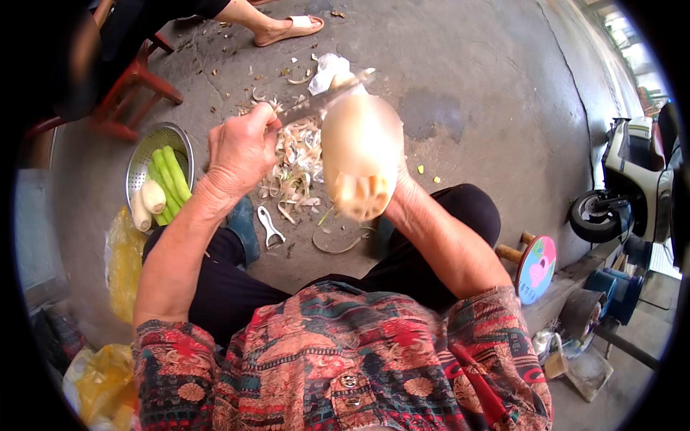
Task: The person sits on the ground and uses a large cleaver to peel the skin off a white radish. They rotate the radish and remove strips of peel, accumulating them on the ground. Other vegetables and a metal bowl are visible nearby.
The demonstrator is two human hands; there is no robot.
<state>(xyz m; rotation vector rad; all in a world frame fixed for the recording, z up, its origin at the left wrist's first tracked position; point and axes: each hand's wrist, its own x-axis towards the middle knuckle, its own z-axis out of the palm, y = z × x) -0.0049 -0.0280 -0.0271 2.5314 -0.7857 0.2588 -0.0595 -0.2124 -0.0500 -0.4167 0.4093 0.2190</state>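
My left hand (240, 148) is closed around the handle of a knife (315, 105). Its blurred blade points away to the upper right, near the far end of a large peeled lotus root (362, 137); whether it touches the root I cannot tell. My right hand (401, 183) grips the root from its right side, fingers mostly hidden behind it. The root's near end faces me and shows its holes. Below on the floor lies a heap of peelings (296, 161). Between my feet rests a white Y-shaped peeler (269, 226).
At left a metal colander (186, 140) holds long green vegetables (170, 172) and pale root pieces (153, 196). Nearby are a yellow plastic bag (125, 264) and a red stool (137, 89). Another person's sandaled foot (288, 27) is ahead. A round-topped stool (537, 269) and scooter (636, 178) stand right.
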